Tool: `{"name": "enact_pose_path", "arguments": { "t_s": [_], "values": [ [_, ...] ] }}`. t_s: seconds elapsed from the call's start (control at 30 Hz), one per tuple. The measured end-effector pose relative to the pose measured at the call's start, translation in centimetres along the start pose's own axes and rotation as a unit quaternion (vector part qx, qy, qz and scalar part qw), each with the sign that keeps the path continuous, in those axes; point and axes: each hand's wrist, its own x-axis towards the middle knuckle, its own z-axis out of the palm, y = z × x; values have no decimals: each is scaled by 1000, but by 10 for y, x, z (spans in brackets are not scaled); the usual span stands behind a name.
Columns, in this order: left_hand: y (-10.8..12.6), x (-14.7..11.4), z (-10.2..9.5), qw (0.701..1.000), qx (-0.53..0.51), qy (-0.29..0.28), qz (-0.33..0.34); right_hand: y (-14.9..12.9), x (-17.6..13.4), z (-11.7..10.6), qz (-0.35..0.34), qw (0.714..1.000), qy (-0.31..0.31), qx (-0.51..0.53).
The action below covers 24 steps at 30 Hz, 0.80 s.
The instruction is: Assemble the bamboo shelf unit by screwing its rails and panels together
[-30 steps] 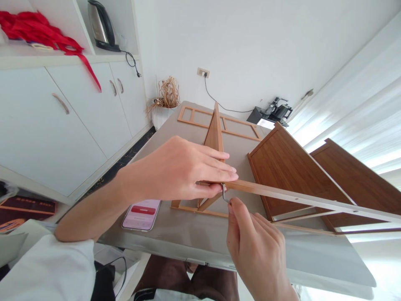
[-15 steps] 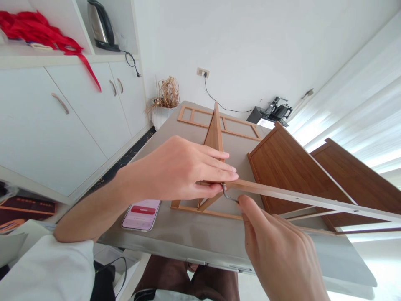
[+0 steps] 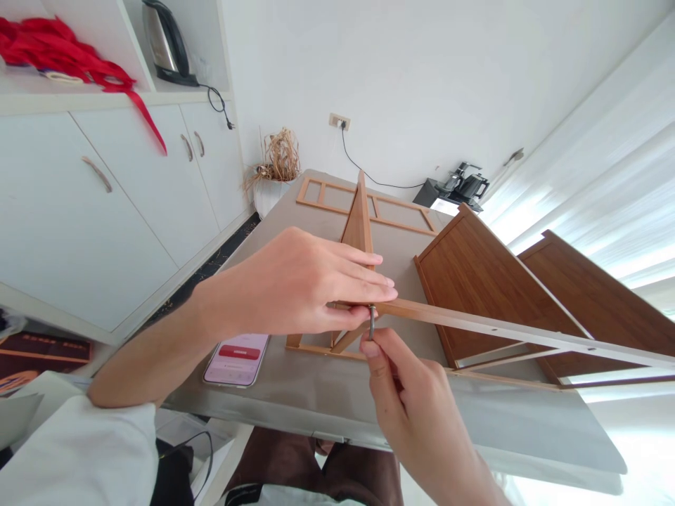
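Note:
A wooden shelf frame stands on the table, with its long side rail (image 3: 453, 320) running off to the right and an upright wooden panel (image 3: 359, 218) at its left end. My left hand (image 3: 303, 284) grips the corner where they meet, fingers stretched over the top and thumb below. Between the thumb and index finger of my right hand (image 3: 414, 393) is a bent metal hex key (image 3: 372, 325). Its upper end meets a bolt at the rail, beside my left thumb. Two brown wooden panels (image 3: 469, 281) rise farther right, joined to the frame.
A phone (image 3: 236, 360) with a lit screen lies on the grey table (image 3: 316, 400) by my left forearm. Behind is a flat wooden ladder-like frame (image 3: 401, 223). White cabinets (image 3: 47, 204) stand left, and a black kettle set (image 3: 458, 186) is beyond the table's far end.
My right hand has swung left and closer to my left hand, turning the hex key's free arm from pointing right to pointing toward me. My left hand keeps its hold.

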Motion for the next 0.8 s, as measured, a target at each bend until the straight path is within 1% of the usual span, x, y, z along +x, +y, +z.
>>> {"name": "enact_pose_path", "arguments": {
  "t_s": [0.1, 0.2, 0.27, 0.4, 0.53, 0.63, 0.7, 0.8],
  "values": [
    [0, 0, 0, 1000, 1, -2, -2, -3, 1, 15, 41, 994, -7, 100],
    [1, 0, -1, 1000, -7, -2, -5, -7, 4, 27, 73, 977, -9, 199],
    [1, 0, -1, 1000, -10, 2, -4, -10, 6, 34, 81, 965, -7, 251],
    [0, 0, -1, 1000, -6, 2, 3, -15, 7, 41, 79, 942, -1, 327],
    [1, 1, -1, 1000, -6, 4, 0, -23, 7, 46, 99, 919, 17, 382],
    [2, 1, -2, 1000, -3, -3, -3, -27, 7, 51, 101, 910, 31, 401],
    [2, 1, -3, 1000, -1, -7, -6, -25, 7, 55, 78, 924, 62, 370],
    [2, 1, -3, 1000, 4, -17, -12, -20, 7, 61, 29, 951, 124, 281]
  ]
}}
